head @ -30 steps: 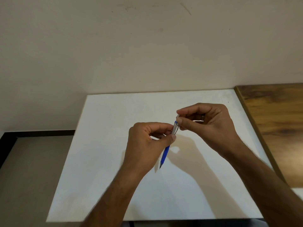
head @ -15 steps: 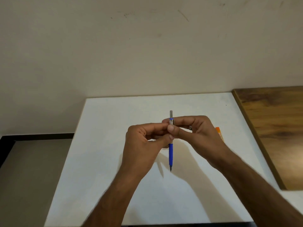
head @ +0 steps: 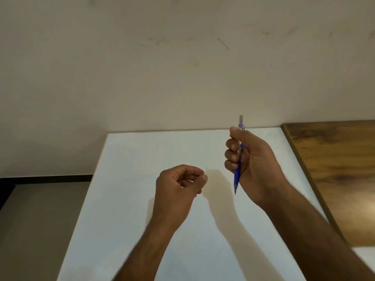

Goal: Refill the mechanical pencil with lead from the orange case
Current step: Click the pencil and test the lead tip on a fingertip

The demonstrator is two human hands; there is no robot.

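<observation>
My right hand (head: 256, 165) is raised above the white table (head: 142, 159) and grips the blue mechanical pencil (head: 237, 175) in its fist. The pencil stands almost upright, with the silver top end above my thumb and the tip pointing down. My left hand (head: 178, 187) hovers lower and to the left, apart from the pencil. Its fingers are curled and its thumb presses against the forefinger. I make out nothing for certain between them. The orange case is out of sight.
A brown wooden surface (head: 334, 169) adjoins the white table on the right. A plain wall rises behind the table's far edge. Grey floor lies to the left.
My hands have separated. The right hand lifted the pencil up and to the right, now holding it alone. The left hand let go and stayed low. The orange case is no longer visible.
</observation>
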